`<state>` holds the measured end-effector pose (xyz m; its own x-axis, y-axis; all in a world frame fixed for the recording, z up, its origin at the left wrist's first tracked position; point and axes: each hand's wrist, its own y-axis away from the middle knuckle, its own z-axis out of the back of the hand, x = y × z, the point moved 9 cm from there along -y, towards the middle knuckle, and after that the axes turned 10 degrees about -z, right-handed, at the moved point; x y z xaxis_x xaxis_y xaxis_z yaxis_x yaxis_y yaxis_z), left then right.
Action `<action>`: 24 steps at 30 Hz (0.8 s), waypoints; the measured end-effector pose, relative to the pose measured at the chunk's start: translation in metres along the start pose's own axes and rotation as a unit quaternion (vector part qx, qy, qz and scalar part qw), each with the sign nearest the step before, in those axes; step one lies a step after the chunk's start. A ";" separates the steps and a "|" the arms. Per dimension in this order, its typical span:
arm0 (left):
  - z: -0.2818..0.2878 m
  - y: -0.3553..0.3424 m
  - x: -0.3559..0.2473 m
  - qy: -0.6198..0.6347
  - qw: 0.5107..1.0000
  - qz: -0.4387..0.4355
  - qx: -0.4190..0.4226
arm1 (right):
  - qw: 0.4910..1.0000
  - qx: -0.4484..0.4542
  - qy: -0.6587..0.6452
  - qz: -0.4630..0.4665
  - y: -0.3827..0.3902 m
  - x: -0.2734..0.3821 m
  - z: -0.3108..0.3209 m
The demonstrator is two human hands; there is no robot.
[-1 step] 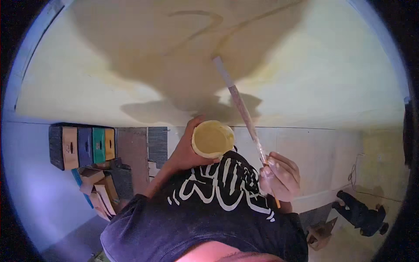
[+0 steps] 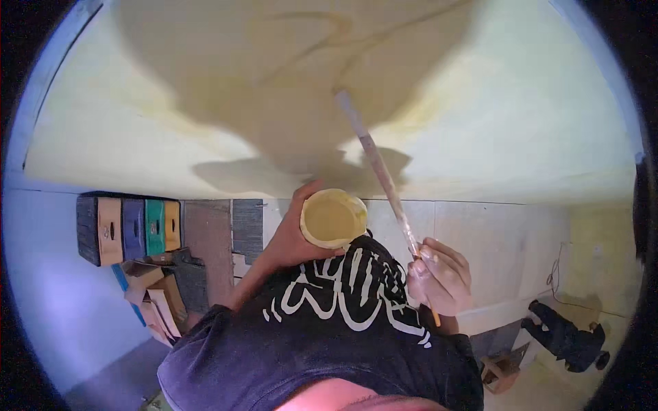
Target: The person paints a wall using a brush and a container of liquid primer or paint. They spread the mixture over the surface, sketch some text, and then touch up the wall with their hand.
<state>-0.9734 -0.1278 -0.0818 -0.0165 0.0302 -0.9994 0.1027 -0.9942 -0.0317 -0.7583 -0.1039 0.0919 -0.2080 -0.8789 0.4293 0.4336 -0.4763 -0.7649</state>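
Note:
My left hand [image 2: 291,233] is wrapped around the side of a round, pale yellow cup [image 2: 361,216], its mouth facing up. Cream-coloured liquid, which looks like paint, fills part of it. A long, slim paintbrush [image 2: 381,170] is pinched in the fingers of my right hand [image 2: 442,275]. Its handle is stained and its orange end sticks out below the hand. The brush's pale ferrule points up and left, with the dark tip at the wall [image 2: 226,75], where a thin brownish stroke begins. Whether the bristles touch the surface is hard to make out.
A large shadow covers the middle of the wall, with curved brown strokes inside it. Left stand coloured drawer-like boxes [image 2: 133,226] above opened cardboard [image 2: 164,301]. To the lower right are a small carton [image 2: 504,373], a person in dark clothes [image 2: 565,335] and a cable [image 2: 554,277].

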 end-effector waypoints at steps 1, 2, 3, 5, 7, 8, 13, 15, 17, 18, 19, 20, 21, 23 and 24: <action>0.002 0.002 0.001 -0.002 1.000 -0.002 -0.004 | 1.000 0.000 -0.003 0.003 0.002 0.000 0.000; 0.004 0.004 0.004 -0.027 1.000 -0.006 -0.009 | 1.000 -0.003 -0.003 -0.001 0.005 -0.003 0.000; 0.005 0.004 0.003 -0.052 0.999 -0.012 -0.010 | 1.000 -0.008 0.000 -0.006 0.006 -0.005 0.003; 0.002 0.005 0.002 -0.069 0.997 -0.017 -0.012 | 1.000 -0.009 0.009 0.028 0.010 -0.010 0.011; -0.002 0.003 0.000 -0.063 0.997 -0.039 -0.017 | 0.998 -0.008 0.024 0.054 0.006 -0.007 0.020; -0.004 0.004 -0.001 -0.064 0.997 -0.045 -0.018 | 0.998 -0.011 0.025 0.059 0.007 -0.006 0.024; -0.020 0.001 -0.017 0.001 1.000 -0.027 -0.010 | 0.998 -0.054 0.028 0.030 0.015 -0.014 0.039; -0.025 0.001 -0.020 0.008 1.000 -0.021 -0.007 | 0.999 -0.028 0.037 0.009 0.013 -0.015 0.045; -0.026 -0.001 -0.024 0.000 0.999 -0.031 -0.010 | 0.999 -0.046 0.016 0.009 0.015 -0.017 0.056; -0.026 0.000 -0.024 -0.007 0.999 -0.035 -0.016 | 0.998 -0.061 -0.009 0.005 0.017 -0.016 0.062; -0.025 0.001 -0.020 -0.038 0.998 -0.044 -0.011 | 0.998 -0.054 0.013 -0.031 0.016 -0.015 0.065; -0.025 0.002 -0.021 -0.039 0.998 -0.045 -0.010 | 0.998 -0.055 0.014 -0.031 0.016 -0.014 0.066; -0.027 0.003 -0.020 -0.015 0.999 -0.032 -0.006 | 0.997 -0.065 0.022 -0.038 0.017 -0.015 0.069; -0.029 0.005 -0.019 0.008 1.000 -0.019 0.000 | 0.996 -0.081 0.030 -0.038 0.022 -0.017 0.072; -0.028 0.005 -0.018 0.009 1.000 -0.017 0.002 | 0.995 -0.082 0.032 -0.039 0.023 -0.017 0.072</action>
<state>-0.9444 -0.1305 -0.0642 -0.0016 0.0652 -0.9979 0.0975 -0.9931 -0.0650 -0.6820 -0.0975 0.1013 -0.2924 -0.8364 0.4636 0.2653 -0.5367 -0.8010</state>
